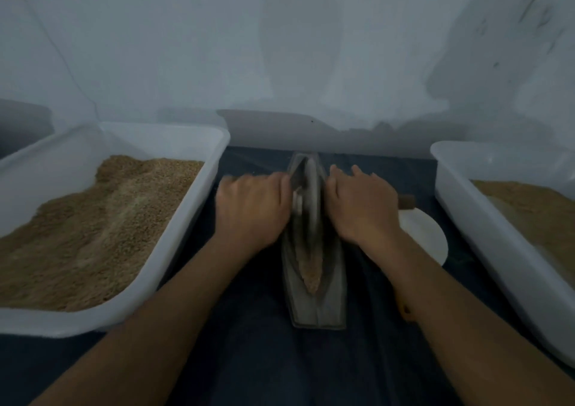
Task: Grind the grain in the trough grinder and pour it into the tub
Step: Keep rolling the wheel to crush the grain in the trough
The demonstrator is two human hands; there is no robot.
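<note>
Grinder wheel [311,200] between left hand [253,208], right hand [361,206].

white tubs [214,144], tan grain [93,225], grey trough grinder [329,296], dark blue cloth [249,343]

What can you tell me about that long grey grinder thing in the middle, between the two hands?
The trough grinder is a long, narrow, boat-shaped grey trough, metal by its look, lying lengthwise on a dark cloth between two white tubs. A thin grey wheel stands upright in its groove, blurred by motion. The left hand and right hand press on either side of the wheel, over its handle. Tan ground grain lies in the groove's near half.
</note>
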